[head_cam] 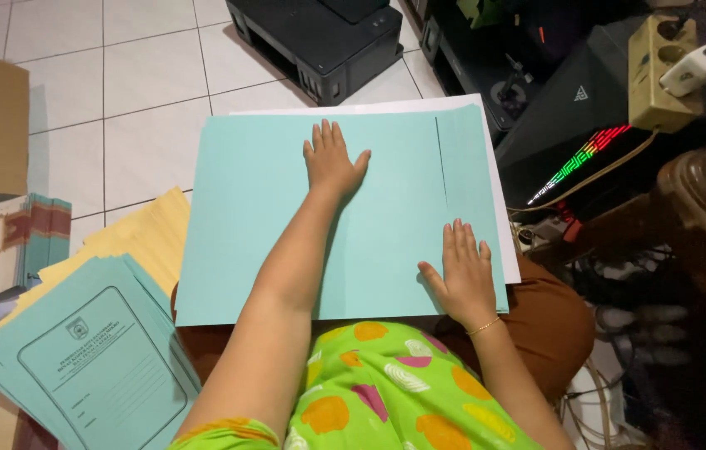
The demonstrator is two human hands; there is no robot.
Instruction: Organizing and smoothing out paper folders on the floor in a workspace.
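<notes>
A large light-green paper folder (269,233) lies across the person's lap, over a white sheet (498,208) showing at its top and right edges. To the left sits a stack of printed green folders (94,358) on yellow ones (153,229) — beyond, a black printer (319,42). The left hand (332,158) presses flat, fingers spread, near the top; the right hand (463,275) lies open — at the lower right corner.

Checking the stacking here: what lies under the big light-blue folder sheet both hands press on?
White paper shows past the light-blue sheet along its top and right edges. How many white sheets, and what else lies beneath, is covered.
</notes>
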